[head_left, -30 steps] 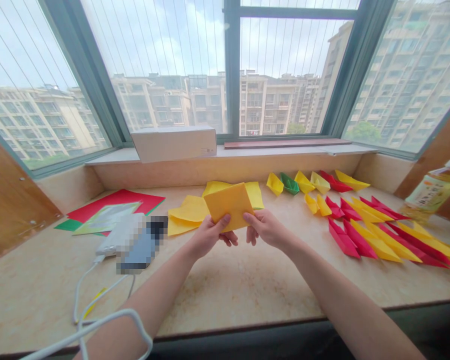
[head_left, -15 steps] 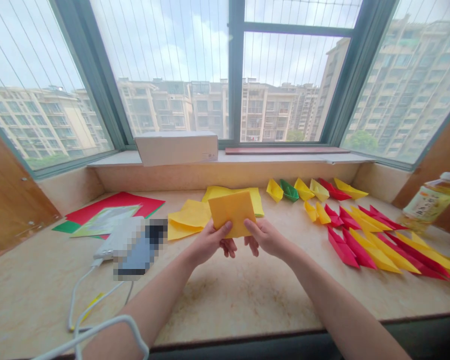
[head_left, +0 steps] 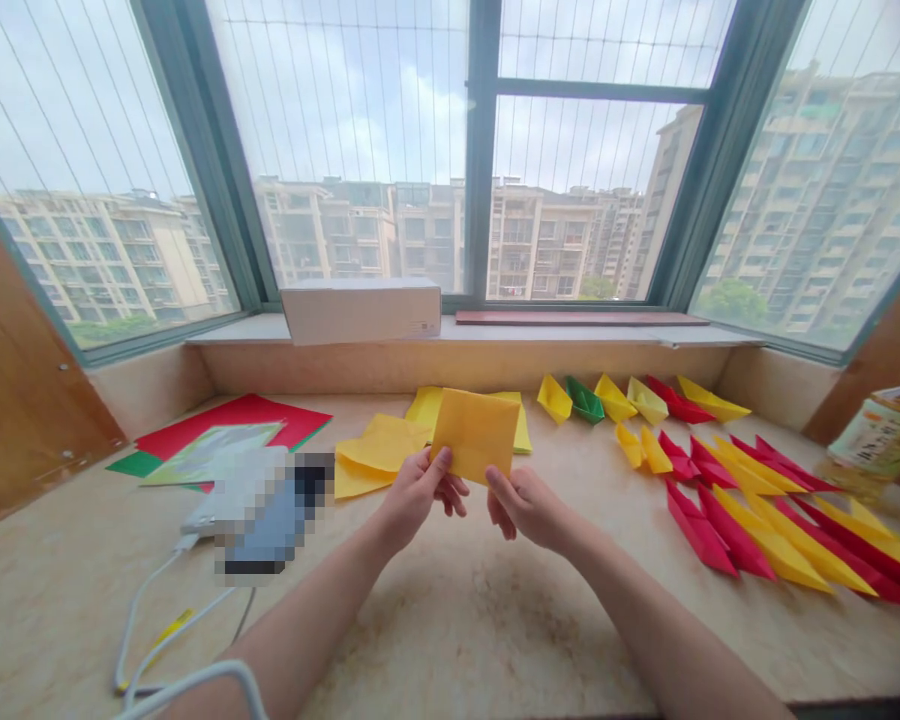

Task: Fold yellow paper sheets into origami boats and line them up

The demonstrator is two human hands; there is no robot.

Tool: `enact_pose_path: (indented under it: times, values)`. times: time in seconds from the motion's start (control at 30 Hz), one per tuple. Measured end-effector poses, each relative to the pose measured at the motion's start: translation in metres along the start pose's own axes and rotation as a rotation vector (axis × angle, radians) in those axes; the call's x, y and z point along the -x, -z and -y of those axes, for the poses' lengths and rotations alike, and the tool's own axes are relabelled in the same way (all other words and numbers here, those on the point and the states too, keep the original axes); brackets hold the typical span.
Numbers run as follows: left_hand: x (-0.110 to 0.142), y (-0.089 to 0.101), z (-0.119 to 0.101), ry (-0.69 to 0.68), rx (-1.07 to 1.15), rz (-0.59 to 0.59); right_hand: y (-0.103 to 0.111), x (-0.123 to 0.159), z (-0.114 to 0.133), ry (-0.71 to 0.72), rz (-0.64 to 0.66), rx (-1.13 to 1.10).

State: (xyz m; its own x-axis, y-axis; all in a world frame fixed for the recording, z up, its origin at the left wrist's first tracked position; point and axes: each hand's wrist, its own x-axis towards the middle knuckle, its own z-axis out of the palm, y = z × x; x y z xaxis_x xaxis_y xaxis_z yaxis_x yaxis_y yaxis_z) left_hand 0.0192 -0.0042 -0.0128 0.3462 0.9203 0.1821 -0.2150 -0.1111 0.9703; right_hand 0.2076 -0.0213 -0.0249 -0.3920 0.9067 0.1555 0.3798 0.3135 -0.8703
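Observation:
A folded yellow paper (head_left: 476,432), roughly square, is held up above the counter between both my hands. My left hand (head_left: 429,485) pinches its lower left corner, thumb on the near face. At the lower right corner, my right hand (head_left: 521,500) grips it the same way, thumb in front. The fingers behind the paper are partly hidden. Behind it lie loose yellow sheets (head_left: 375,450), one with a raised fold, and a flatter yellow sheet (head_left: 523,430) that the held paper partly covers.
Several folded paper boats (head_left: 757,540) in yellow, red and green stand in rows at right, beside a bottle (head_left: 881,430). Red sheets (head_left: 232,412), a blurred phone (head_left: 266,525) and white cables (head_left: 131,620) lie at left. A white box (head_left: 361,312) sits on the sill.
The paper has turned slightly in my hands, its right side now tipped lower. The whole view has shifted a little, so the counter and window appear lower.

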Motion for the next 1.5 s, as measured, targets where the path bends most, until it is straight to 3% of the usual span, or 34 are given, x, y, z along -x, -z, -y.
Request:
enact_pose_path:
  times: [0.13, 0.27, 0.43, 0.6, 0.7, 0.77, 0.9, 1.1, 1.3, 1.5]
  values:
    - [0.001, 0.004, -0.005, 0.01, -0.024, 0.038, -0.002, 0.001, 0.001, -0.047, -0.032, -0.042]
    - [0.002, 0.007, -0.008, 0.007, -0.145, 0.152, 0.003, 0.002, 0.003, 0.026, -0.024, -0.213]
    - [-0.002, 0.011, 0.0, 0.047, -0.204, 0.287, 0.004, 0.002, 0.005, -0.025, -0.226, -0.319]
    - [-0.004, 0.02, 0.005, 0.054, -0.258, 0.313, 0.009, 0.002, 0.009, 0.034, -0.215, -0.353]
    - [0.0, 0.02, 0.002, 0.051, -0.358, 0.366, 0.019, 0.003, 0.009, 0.093, -0.331, -0.361]
    - [0.002, 0.018, 0.002, 0.038, -0.39, 0.388, 0.024, 0.003, 0.009, 0.056, -0.386, -0.324]
    - [0.0, 0.019, 0.007, 0.043, -0.305, 0.333, 0.023, 0.003, 0.008, -0.01, -0.448, -0.196]
    - [-0.001, 0.018, 0.003, -0.006, -0.283, 0.241, 0.02, 0.003, 0.001, 0.126, -0.321, -0.248]
    - [0.006, 0.009, -0.01, -0.017, -0.27, 0.254, 0.019, 0.002, 0.0, 0.134, -0.369, -0.284]
    - [0.005, 0.009, -0.007, -0.027, -0.292, 0.167, 0.023, -0.003, -0.002, 0.015, -0.447, -0.038]
